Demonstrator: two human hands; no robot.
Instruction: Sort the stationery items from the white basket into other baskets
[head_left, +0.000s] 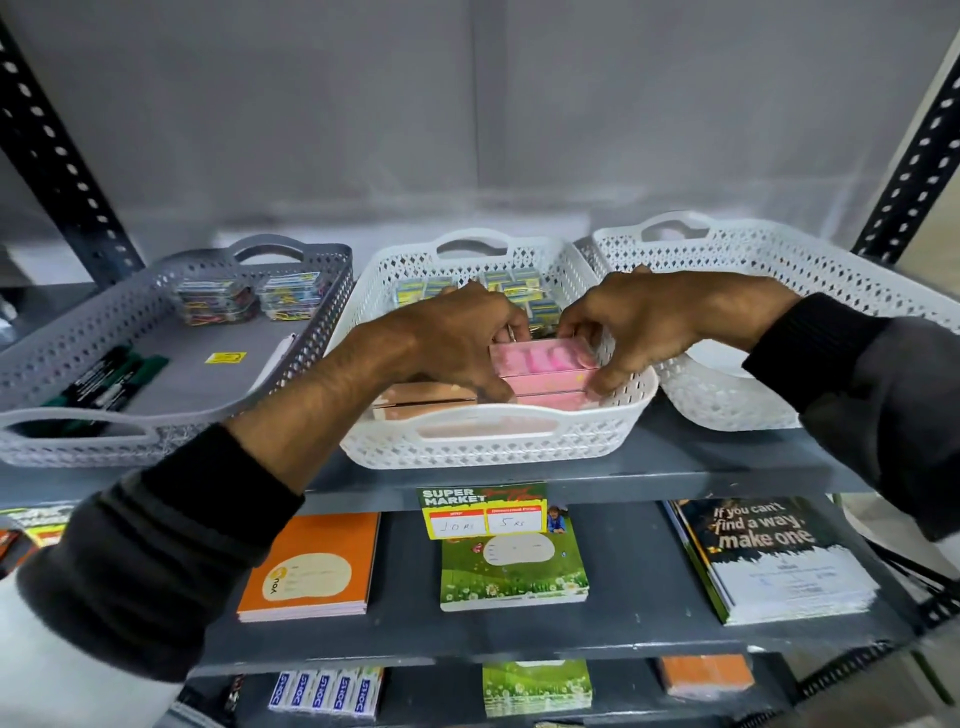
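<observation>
Both hands — left (452, 343), right (639, 327) — pinch the stiff, light pink rectangular box (540, 358) by its ends inside the white perforated plastic basket (488, 441).

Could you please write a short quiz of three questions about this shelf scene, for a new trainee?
1. True or false: both hands are on the stack of pink boxes in the middle white basket.
2. Which basket holds the dark markers? A) the grey basket on the left B) the white basket on the right C) the middle white basket
3. Fill in: on the shelf below, the notebook furthest left has an ______ cover.

Key:
1. True: the left hand and the right hand grip the stack from either side.
2. A
3. orange, seen on the orange notebooks.
</observation>
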